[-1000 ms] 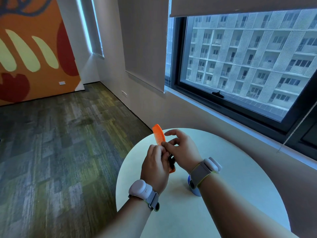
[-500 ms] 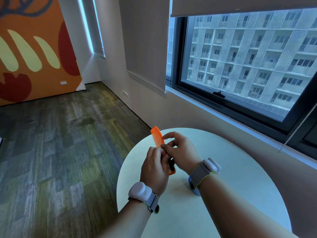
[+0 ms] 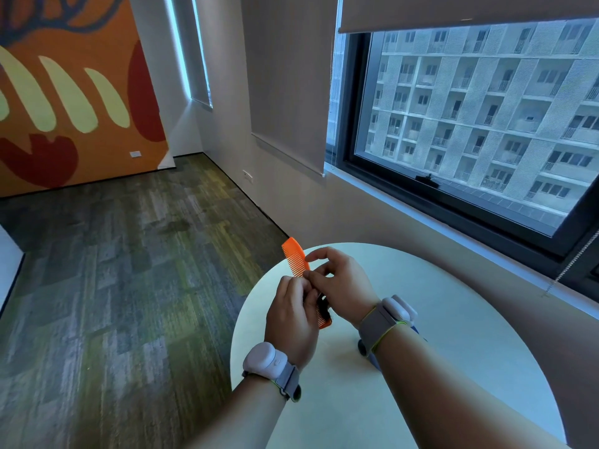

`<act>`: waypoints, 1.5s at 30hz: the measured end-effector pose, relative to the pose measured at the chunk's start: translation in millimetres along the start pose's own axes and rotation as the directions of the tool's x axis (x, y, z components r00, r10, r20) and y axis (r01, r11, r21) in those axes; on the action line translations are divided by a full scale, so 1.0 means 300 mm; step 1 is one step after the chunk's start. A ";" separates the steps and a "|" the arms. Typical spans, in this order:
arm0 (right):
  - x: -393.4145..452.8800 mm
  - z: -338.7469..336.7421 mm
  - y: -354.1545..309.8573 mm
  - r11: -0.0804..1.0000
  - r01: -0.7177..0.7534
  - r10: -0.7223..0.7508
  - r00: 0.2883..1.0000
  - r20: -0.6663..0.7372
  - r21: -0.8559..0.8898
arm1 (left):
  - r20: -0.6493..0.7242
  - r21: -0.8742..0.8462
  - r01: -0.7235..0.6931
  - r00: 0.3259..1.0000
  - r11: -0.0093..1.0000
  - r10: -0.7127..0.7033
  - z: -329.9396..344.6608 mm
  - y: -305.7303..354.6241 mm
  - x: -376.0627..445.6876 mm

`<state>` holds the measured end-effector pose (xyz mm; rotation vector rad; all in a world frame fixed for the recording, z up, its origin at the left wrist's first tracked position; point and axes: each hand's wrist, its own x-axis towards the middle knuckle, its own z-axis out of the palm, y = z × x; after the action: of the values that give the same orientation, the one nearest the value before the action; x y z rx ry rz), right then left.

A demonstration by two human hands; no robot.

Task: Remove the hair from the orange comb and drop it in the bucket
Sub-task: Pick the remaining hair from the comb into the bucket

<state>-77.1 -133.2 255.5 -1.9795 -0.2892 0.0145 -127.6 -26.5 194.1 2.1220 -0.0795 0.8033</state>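
Nearest the camera: two bare forearms reaching forward over a round pale table (image 3: 453, 367), each wrist carrying a grey strap with a white wrist device, left (image 3: 264, 358) and right (image 3: 400, 311).

Just beneath the right wrist: a small blue object (image 3: 418, 330), mostly hidden by the forearm; identity not determinable, no bucket clearly in view.

Above the table, middle distance: left hand (image 3: 291, 314) with fingers curled round the lower part of the orange comb (image 3: 296, 257), gripping it. Comb tilted, upper end up and to the left, lower end (image 3: 325, 324) emerging below the two hands. Teeth on its left edge.

Beside it: right hand (image 3: 342, 283) with thumb and forefinger brought together at the comb's middle, in a pinch; other fingers loosely curled. Whether pinching hair or the comb itself not determinable. Dark clump of hair (image 3: 324, 307) lodged in the comb near its lower end, between the two hands, partly hidden.

Beyond the table: grey-green patterned carpet (image 3: 129, 270) to the left; beige wall and dark-framed window (image 3: 470, 124) to the right, roller blind (image 3: 453, 11) partly lowered, bead cord (image 3: 570, 264) hanging at the far right.

Farthest: orange wall mural (image 3: 64, 92) with cream and red shapes; pale apartment building (image 3: 502, 102) outside the glass.
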 end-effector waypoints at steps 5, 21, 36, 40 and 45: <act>0.009 0.010 0.010 0.999 0.024 -0.024 0.999 -0.042 -0.023 | 0.030 0.006 -0.029 0.999 1.000 0.029 -0.022 -0.002 0.008; 0.003 -0.006 0.022 1.000 0.006 -0.006 0.995 -0.099 -0.002 | 0.050 0.031 -0.063 0.997 0.998 0.061 -0.045 0.010 0.022; -0.035 -0.041 -0.001 0.999 -0.011 0.015 0.994 -0.110 0.038 | 0.211 -0.028 -0.001 0.977 1.000 0.007 -0.070 0.031 0.017; -0.046 -0.076 0.022 0.998 -0.027 0.034 0.992 -0.124 0.058 | 0.307 0.035 -0.010 0.952 0.999 -0.001 -0.076 0.000 0.009; -0.064 -0.083 0.033 0.997 -0.010 0.004 0.997 -0.083 -0.080 | 0.340 0.095 -0.175 0.931 0.980 0.134 -0.071 -0.017 0.010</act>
<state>-90.2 -163.3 254.7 -2.0553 -0.2319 -0.0756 -134.6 -7.0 201.4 2.3757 -0.3898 0.5415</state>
